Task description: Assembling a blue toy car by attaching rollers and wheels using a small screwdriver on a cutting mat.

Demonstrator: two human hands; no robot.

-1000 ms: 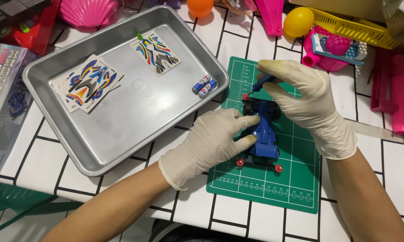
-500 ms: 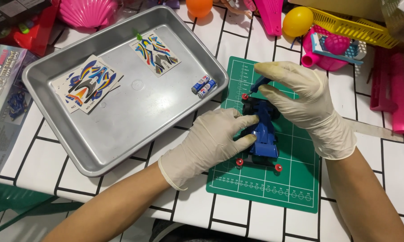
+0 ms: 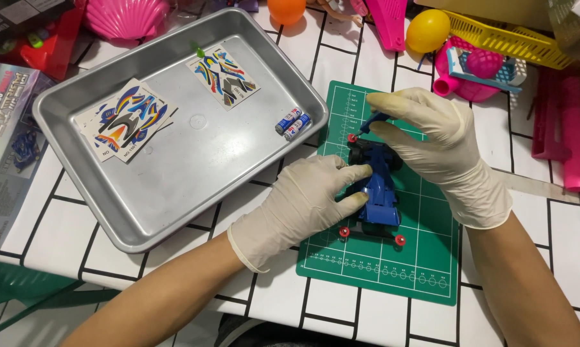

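Blue toy race car (image 3: 378, 193) is sitting assembled on the green cutting mat (image 3: 431, 270), the left hand (image 3: 306, 202) clasping its side. The right hand (image 3: 434, 138) is pinching its rear wing; sticker sheets (image 3: 126, 121) and batteries (image 3: 292, 123) are lying unused in the metal tray (image 3: 174, 193).

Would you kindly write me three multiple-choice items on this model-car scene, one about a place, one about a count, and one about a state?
1. Where does the blue model car sit?
A. in the metal tray
B. on the green cutting mat
C. in the yellow basket

2. How many small batteries lie in the metal tray?
A. two
B. four
C. none

3. What is the left hand doing?
A. resting flat in the tray
B. lifting a sticker sheet
C. gripping the car's side

Answers:
1 B, the car's red rollers rest on the green cutting mat.
2 A, a pair lies by the tray's right rim.
3 C, its gloved fingers press the car while the right hand works at its front.
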